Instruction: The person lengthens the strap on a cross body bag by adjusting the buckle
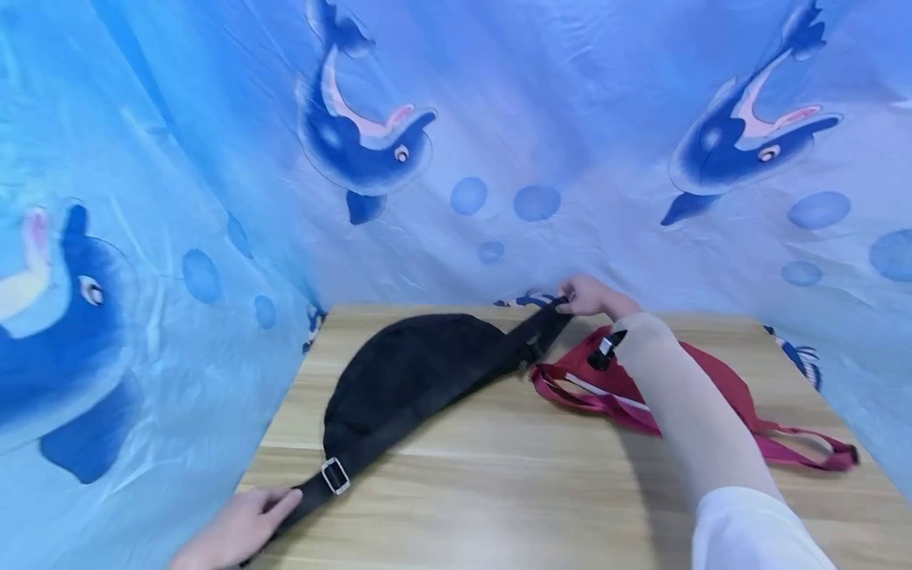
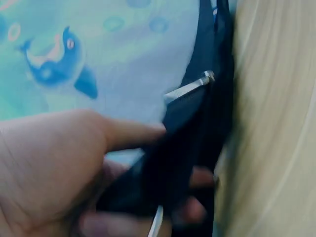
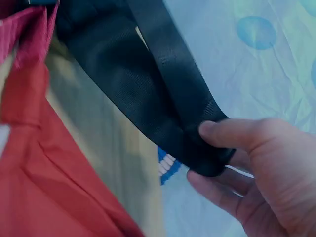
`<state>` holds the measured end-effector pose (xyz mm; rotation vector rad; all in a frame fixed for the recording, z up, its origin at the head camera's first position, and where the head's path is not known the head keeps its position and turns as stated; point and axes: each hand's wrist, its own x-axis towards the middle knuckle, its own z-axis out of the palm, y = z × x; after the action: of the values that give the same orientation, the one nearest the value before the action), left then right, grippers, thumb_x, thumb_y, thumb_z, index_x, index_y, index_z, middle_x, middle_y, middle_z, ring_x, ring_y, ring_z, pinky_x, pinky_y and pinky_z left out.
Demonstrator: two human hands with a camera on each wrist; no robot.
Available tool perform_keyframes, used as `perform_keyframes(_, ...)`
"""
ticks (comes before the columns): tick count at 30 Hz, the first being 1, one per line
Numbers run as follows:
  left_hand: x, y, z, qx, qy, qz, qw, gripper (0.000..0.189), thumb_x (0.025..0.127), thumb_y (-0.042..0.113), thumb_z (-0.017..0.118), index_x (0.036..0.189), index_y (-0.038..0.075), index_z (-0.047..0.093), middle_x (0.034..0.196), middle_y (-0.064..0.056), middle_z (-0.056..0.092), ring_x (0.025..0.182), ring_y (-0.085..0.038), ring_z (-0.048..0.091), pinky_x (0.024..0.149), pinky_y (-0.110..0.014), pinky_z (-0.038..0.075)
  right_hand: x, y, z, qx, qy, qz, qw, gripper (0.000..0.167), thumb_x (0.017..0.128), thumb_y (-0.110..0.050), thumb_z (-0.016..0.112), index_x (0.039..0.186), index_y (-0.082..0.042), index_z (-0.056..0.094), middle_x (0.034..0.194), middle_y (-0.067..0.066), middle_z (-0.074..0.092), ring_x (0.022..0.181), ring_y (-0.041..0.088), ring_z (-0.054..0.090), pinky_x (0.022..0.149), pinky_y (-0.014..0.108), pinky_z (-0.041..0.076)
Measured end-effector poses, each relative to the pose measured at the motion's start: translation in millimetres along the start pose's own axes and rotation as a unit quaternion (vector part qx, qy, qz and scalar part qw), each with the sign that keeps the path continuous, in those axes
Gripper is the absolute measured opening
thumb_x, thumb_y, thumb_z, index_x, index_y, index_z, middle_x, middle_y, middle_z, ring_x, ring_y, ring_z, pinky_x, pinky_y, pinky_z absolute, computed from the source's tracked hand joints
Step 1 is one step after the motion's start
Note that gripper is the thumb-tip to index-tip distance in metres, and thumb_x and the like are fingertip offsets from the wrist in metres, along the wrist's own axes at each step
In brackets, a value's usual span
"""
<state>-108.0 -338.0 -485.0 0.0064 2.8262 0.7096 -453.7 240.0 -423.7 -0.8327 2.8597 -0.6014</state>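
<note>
A black waist bag (image 1: 420, 372) lies on the left half of the table, its rounded side toward the back. My left hand (image 1: 238, 522) grips its strap at the front left, close to a silver metal slider (image 1: 335, 476). In the left wrist view the strap (image 2: 182, 118) passes between thumb and fingers. At the back edge my right hand (image 1: 587, 297) pinches the other end of the strap, where it folds into a loop (image 3: 212, 158) in the right wrist view. Under my right forearm lies a red waist bag (image 1: 712, 380), partly hidden by it.
The red bag's strap (image 1: 805, 447) trails to the right, and its black buckle (image 1: 606, 351) shows beside my right forearm. A blue sheet printed with dolphins (image 1: 499, 119) hangs behind and beside the wooden table (image 1: 484, 491).
</note>
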Motion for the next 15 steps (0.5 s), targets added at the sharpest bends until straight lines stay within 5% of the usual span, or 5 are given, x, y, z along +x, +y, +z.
perform_keyframes(4, 12.5, -5.3, -1.5, 0.017, 0.049, 0.019, 0.9985, 0.022, 0.104, 0.036, 0.068, 0.103, 0.017, 0.078, 0.083, 0.003, 0.070, 0.074, -0.004, 0.056, 0.069, -0.025, 0.047, 2.6, -2.7, 17.7, 0.028, 0.109, 0.032, 0.9931, 0.020, 0.093, -0.010, 0.079, 0.106, 0.002, 0.070, 0.102, 0.021, 0.073, 0.099, 0.040, 0.070, 0.091, 0.055, 0.058)
perform_keyframes(7, 21.6, -3.7, 0.6, 0.006, 0.049, 0.002, 0.9988, 0.026, 0.101, 0.042, 0.072, 0.091, 0.017, 0.073, 0.072, 0.006, 0.062, 0.065, -0.006, 0.051, 0.065, -0.023, 0.043, -7.5, -6.4, 33.8, 0.006, 0.137, 0.049, 0.9893, 0.033, 0.093, -0.010, 0.080, 0.121, 0.005, 0.068, 0.117, 0.028, 0.072, 0.107, 0.044, 0.071, 0.094, 0.056, 0.059)
perform_keyframes(11, 25.7, -3.7, -0.6, 0.009, 0.103, 0.004, 0.9947, 0.027, 0.095, 0.037, 0.080, 0.082, 0.016, 0.071, 0.068, 0.009, 0.066, 0.060, -0.003, 0.055, 0.062, -0.023, 0.045, -35.5, -16.7, 32.0, -0.002, 0.119, 0.023, 0.9927, 0.043, 0.095, -0.006, 0.077, 0.133, 0.008, 0.062, 0.129, 0.031, 0.068, 0.112, 0.047, 0.070, 0.096, 0.058, 0.060)
perform_keyframes(15, 22.9, 1.7, -7.1, 0.041, 0.211, 0.064, 0.9745, 0.026, 0.082, 0.025, 0.091, 0.074, 0.020, 0.067, 0.068, 0.010, 0.068, 0.063, -0.005, 0.059, 0.061, -0.028, 0.048, -90.3, -23.2, -5.6, 0.008, 0.052, -0.011, 0.9986, 0.030, 0.099, -0.009, 0.074, 0.124, 0.005, 0.068, 0.115, 0.022, 0.075, 0.106, 0.038, 0.074, 0.096, 0.055, 0.061)
